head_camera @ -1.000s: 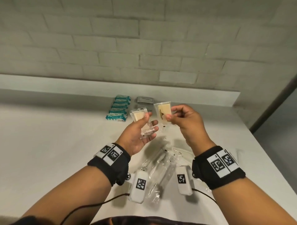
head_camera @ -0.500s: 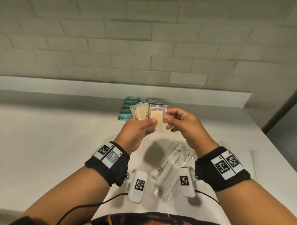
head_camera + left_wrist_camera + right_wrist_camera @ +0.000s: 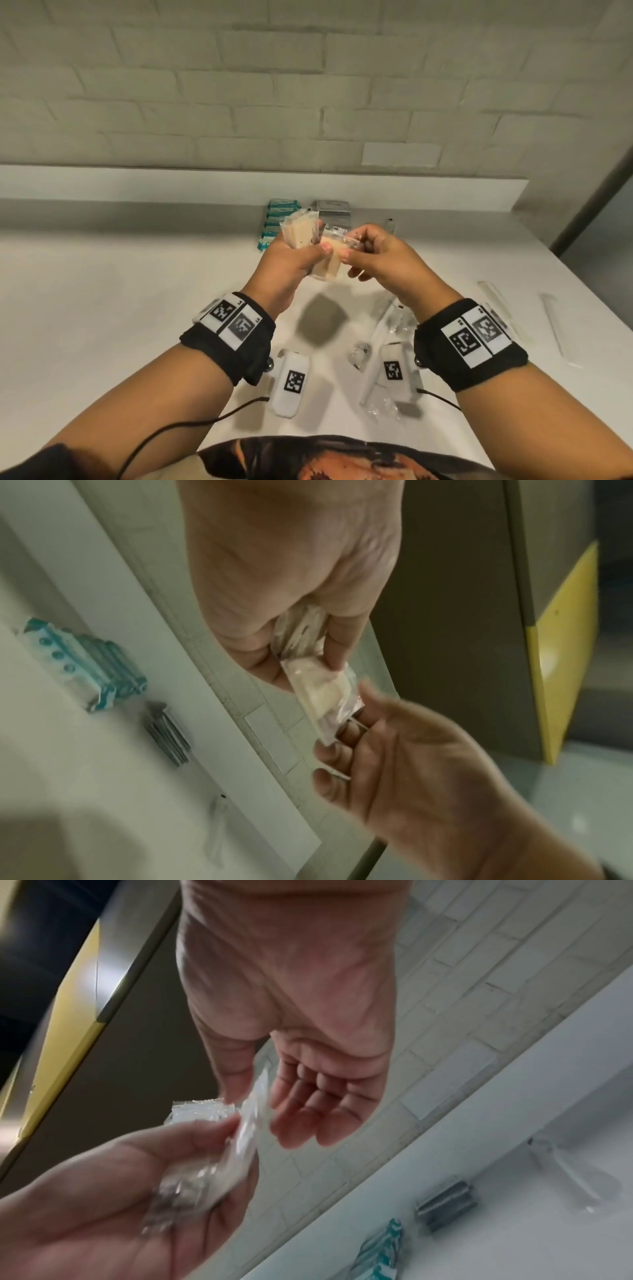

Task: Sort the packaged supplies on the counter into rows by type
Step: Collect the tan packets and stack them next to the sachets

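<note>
White counter (image 3: pixel 102 308) carries a row of teal packets (image 3: pixel 274 226), grey packets (image 3: pixel 334 209) beside them, and clear-wrapped items (image 3: pixel 383 342) nearer.

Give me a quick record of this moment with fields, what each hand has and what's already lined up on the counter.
left hand: grips a stack of beige packets
right hand: pinches one clear-wrapped beige packet against the stack
back of counter: teal packets in a row, grey packets beside them
near the person: loose clear-wrapped items, unsorted
</note>
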